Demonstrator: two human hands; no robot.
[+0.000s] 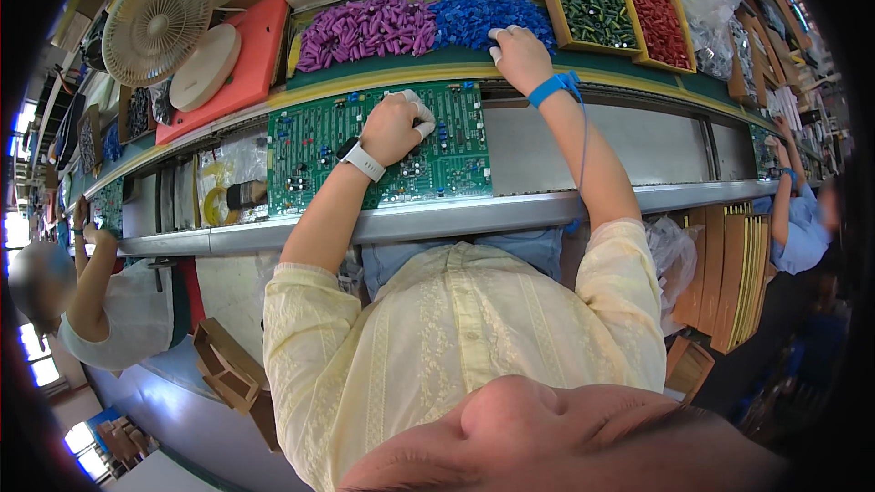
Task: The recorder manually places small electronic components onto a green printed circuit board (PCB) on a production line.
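A large green circuit board point(319, 155), dotted with small parts, rests on the rails of the line in front of me. My left hand point(401, 128) is over its middle with curled fingers, white covers on the fingertips and a watch at the wrist; what it pinches, if anything, is hidden. Farther off, my right hand point(522, 56) reaches to the near edge of a heap of small blue electronic components point(478, 20). Its covered fingertips are bent in at the heap, and no part can be made out between them. A blue wrist strap point(553, 88) with a cord circles that wrist.
Purple components point(365, 32) lie left of the blue ones; boxes of green components point(588, 0) and red components point(656, 18) stand right. A fan point(159, 23) is at far left. A metal rail point(392, 221) runs along the near side. Co-workers sit at both ends.
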